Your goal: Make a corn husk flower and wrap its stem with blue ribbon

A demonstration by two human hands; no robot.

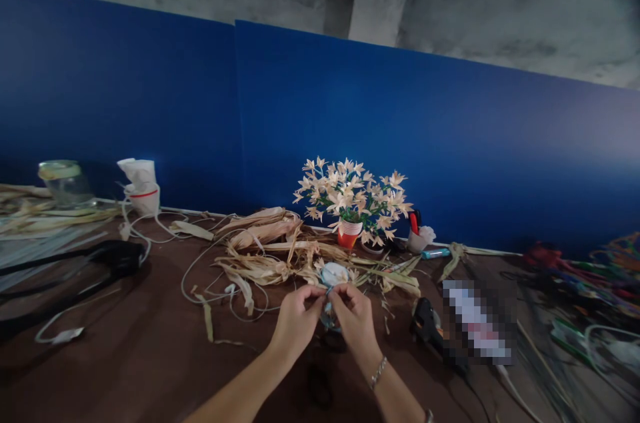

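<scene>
My left hand [301, 313] and my right hand [353, 313] meet over the middle of the brown table, thumbs and fingertips pinched close together. Between them is something thin and bluish, too small to name. Just beyond the fingertips shows a pale blue rounded thing [334, 273], and more light blue shows below, between the hands; whether these are one piece I cannot tell. Dried corn husks [270, 243] lie in a heap behind my left hand. Past both hands stands a red and white cup [349, 233] with cream star-shaped flowers [345, 193] on green stems.
A black glue gun [427, 326] lies to the right, beside a blurred-out patch. Farther right are tangled coloured wires [590, 283]. At left are a glass jar [65, 183], a white cup with a red stripe [144, 196] and black straps [107, 259]. A blue partition [350, 103] borders the back.
</scene>
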